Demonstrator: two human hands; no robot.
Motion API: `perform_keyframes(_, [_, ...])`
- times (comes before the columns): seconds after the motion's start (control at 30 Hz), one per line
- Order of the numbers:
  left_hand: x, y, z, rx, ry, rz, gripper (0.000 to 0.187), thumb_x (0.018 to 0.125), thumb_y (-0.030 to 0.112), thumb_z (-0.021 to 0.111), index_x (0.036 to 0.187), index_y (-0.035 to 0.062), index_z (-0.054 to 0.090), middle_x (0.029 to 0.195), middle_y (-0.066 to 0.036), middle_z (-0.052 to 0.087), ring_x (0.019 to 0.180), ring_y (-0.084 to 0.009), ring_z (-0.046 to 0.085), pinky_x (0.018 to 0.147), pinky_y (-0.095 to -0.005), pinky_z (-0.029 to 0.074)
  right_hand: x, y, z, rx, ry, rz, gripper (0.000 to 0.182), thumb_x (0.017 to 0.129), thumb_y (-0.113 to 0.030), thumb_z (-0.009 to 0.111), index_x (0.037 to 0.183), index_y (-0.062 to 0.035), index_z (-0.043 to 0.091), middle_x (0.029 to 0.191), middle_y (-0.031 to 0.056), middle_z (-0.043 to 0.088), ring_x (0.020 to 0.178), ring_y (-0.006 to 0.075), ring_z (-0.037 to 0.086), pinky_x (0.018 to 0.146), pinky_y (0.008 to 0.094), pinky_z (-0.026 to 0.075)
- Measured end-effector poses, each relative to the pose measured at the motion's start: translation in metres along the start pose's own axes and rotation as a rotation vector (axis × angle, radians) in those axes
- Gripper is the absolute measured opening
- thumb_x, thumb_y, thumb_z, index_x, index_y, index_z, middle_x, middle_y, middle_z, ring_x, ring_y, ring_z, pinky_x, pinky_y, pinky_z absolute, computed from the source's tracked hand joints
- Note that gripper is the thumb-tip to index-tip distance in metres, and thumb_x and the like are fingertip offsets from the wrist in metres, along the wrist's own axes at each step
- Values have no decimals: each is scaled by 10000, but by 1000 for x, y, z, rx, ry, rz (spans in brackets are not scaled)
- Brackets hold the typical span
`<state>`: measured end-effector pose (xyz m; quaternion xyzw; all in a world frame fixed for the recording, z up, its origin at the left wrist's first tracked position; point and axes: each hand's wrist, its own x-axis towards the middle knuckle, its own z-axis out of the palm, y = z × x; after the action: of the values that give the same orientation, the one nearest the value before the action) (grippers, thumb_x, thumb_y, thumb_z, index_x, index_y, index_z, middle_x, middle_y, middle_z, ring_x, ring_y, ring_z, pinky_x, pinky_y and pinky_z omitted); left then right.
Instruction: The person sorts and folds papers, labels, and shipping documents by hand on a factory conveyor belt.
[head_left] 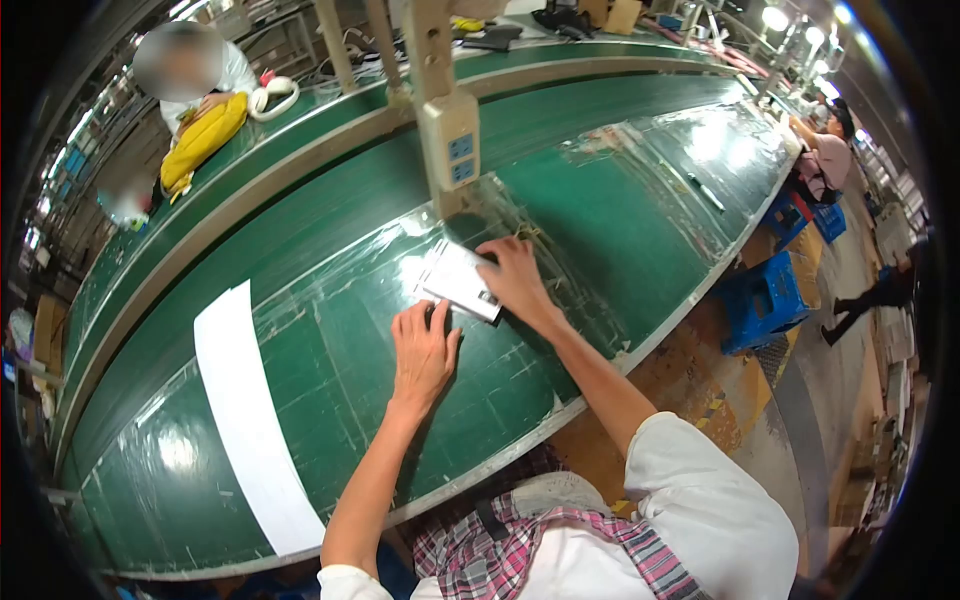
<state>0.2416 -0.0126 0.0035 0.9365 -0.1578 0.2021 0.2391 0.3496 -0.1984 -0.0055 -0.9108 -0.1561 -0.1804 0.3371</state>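
The right hand (518,280) is at the right end of a flat white stack (455,275), and the left hand (422,355) has its fingertips at the stack's near edge. Left of both hands, a long white sheet (245,420) lies across the green table (350,395). Beyond the hands stands a post with a socket box (452,142); a pen (707,192) lies well to their right.

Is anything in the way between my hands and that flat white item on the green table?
Nothing visible: the white item has your right hand at its right side and your left hand at its near edge.
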Motion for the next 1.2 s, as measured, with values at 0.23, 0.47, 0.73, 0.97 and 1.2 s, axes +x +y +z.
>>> perform_keyframes(0.23, [1, -5, 6, 6, 11, 44, 451, 870, 124, 687, 1286, 9, 554, 1172, -173, 544, 1126, -357, 508, 1044, -473, 358, 25, 2, 17, -31, -224, 52, 364, 740, -218, 739, 1077, -90, 694, 1138, 175, 637, 1118, 392, 580, 948, 528, 456])
perform_keyframes(0.47, [1, -6, 2, -80, 97, 2, 349, 890, 102, 670, 1224, 18, 610, 1171, -164, 577, 1125, -349, 538, 1030, -456, 385, 21, -22, 4, -90, -6, -57, 330, 762, -138, 712, 1083, -82, 664, 1145, 143, 592, 1155, 356, 514, 940, 511, 429])
perform_keyframes(0.73, [-63, -3, -99, -169, 179, -134, 239, 890, 55, 660, 1128, 68, 673, 1146, -122, 610, 1087, -323, 582, 963, -423, 453, -28, -111, -20, 262, 9, -377, 315, 781, 68, 660, 1068, -61, 675, 1057, 122, 595, 1049, 326, 535, 916, 420, 449])
perform_keyframes(0.97, [-211, -29, -233, 189, 10, -326, 429, 829, 190, 759, 1218, 54, 641, 1185, -135, 604, 1127, -334, 566, 963, -418, 457, -67, -143, 33, 416, -317, -511, 234, 827, 77, 631, 1024, -40, 679, 1006, 93, 608, 1018, 304, 543, 874, 405, 471])
perform_keyframes(1.2, [-299, -28, -265, 344, -280, -288, 611, 772, 250, 797, 1284, 6, 572, 1323, -152, 576, 1264, -336, 521, 1062, -431, 424, -74, -138, 47, 408, -351, -490, 199, 842, 67, 613, 997, -36, 683, 996, 108, 616, 984, 310, 555, 866, 404, 472])
